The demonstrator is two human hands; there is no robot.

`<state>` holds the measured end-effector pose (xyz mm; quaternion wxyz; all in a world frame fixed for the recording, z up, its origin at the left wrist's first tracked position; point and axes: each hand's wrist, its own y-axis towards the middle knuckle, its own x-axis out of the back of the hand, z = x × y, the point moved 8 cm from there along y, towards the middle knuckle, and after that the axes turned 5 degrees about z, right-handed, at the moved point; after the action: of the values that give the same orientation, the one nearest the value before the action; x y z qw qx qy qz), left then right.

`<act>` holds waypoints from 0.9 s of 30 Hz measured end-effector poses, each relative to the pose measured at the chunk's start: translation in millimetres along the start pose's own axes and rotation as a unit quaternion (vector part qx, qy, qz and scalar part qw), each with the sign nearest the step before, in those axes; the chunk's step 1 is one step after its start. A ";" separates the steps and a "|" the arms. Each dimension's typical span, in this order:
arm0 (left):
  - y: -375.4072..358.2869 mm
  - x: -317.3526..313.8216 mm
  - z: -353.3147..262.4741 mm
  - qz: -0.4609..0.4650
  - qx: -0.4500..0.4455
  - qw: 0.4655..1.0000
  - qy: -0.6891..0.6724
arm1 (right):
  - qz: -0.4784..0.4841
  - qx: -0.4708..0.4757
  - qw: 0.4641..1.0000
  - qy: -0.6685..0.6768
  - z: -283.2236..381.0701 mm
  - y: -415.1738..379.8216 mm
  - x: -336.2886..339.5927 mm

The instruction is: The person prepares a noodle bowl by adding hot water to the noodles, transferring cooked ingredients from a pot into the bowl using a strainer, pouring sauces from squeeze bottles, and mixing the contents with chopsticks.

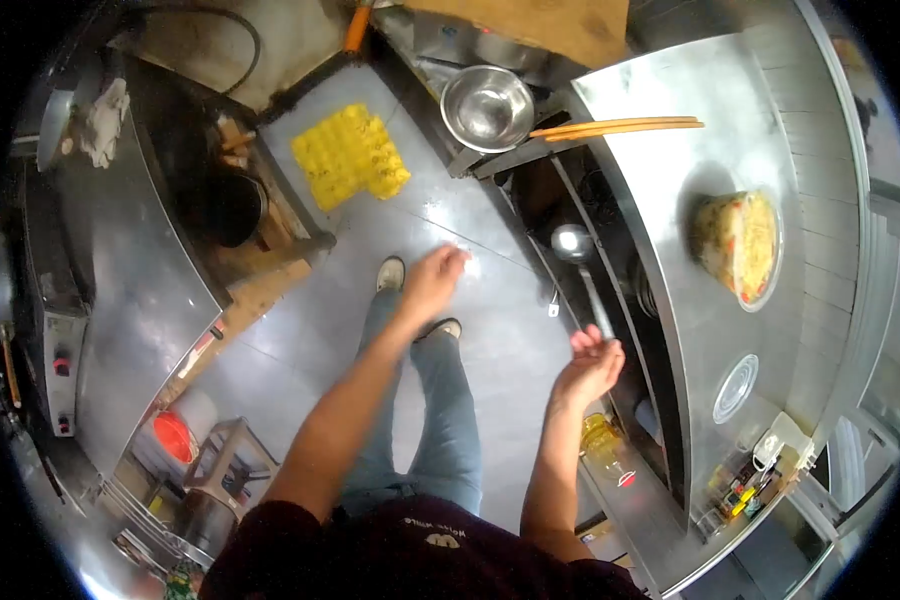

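Note:
My right hand point(590, 368) is at the right of the middle, with its fingers curled at the handle end of a metal ladle point(573, 244). The ladle's bowl points up and away, beside the dark open shelf under the right counter. Over the floor in the middle is my left hand point(438, 280), its fingers curled in and nothing visible in them. A steel bowl point(487, 108) rests beyond the ladle, near a pair of long wooden chopsticks point(620, 127) that reach over the counter's edge.
On the right steel counter point(670, 215) stand a container of mixed food point(738, 245) and a clear lid point(736, 388). A yellow tray point(350, 156) lies on the floor. Below right is an oil bottle point(606, 446); at left, a steel counter point(140, 270) and a red-topped bucket point(175, 436).

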<state>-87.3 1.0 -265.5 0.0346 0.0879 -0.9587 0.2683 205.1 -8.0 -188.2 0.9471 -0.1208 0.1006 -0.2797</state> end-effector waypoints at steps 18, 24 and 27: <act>85.5 97.7 -38.4 -0.136 0.003 0.979 -0.153 | 0.164 -0.171 0.968 0.085 -3.6 -64.6 -179.8; -33.9 174.1 -111.2 -0.154 -0.015 0.960 -0.234 | 0.389 -0.145 0.902 -0.122 54.8 -134.1 -243.9; -55.6 192.4 -155.4 -0.161 -0.054 0.955 -0.245 | 0.475 0.139 0.820 -0.286 107.2 -117.4 -267.6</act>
<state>-262.9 6.3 -82.7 -0.1542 0.3019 -0.9239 0.1771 -46.9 63.2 -19.9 0.9555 0.0007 -0.1700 0.2409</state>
